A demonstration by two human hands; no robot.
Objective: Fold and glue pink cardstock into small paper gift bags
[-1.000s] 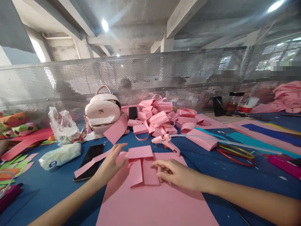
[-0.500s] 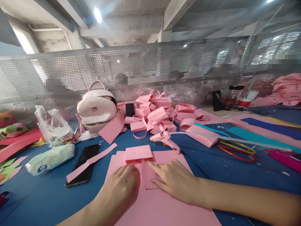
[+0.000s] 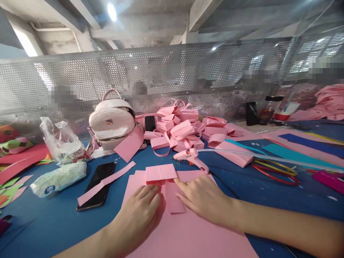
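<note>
A folded pink paper piece (image 3: pixel 160 173), with a raised box-like end and a flat flap toward me, rests on larger pink sheets (image 3: pixel 199 233). My left hand (image 3: pixel 141 209) is closed at its left side, fingers curled together at the lower edge of the raised end; the fingertips are partly hidden. On the other side, my right hand (image 3: pixel 205 200) touches the piece's right corner with a stretched index finger. Its thumb is apart from that finger, near the flap. Just behind lies a pink glue gun (image 3: pixel 190 157) with a clear glue stick (image 3: pixel 236 154) in its rear.
Finished-looking pink paper boxes (image 3: pixel 182 129) are heaped behind, beside a pale backpack (image 3: pixel 111 122). To the left are a phone (image 3: pixel 100 179) under a pink strip (image 3: pixel 120 173), a tissue pack (image 3: pixel 60 177) and a plastic bag (image 3: pixel 60 139). Coloured loops (image 3: pixel 276 172) lie right.
The view has shifted slightly, so most things appear a little to the right. Both hands stay at the folded piece, with its raised end still between them.
</note>
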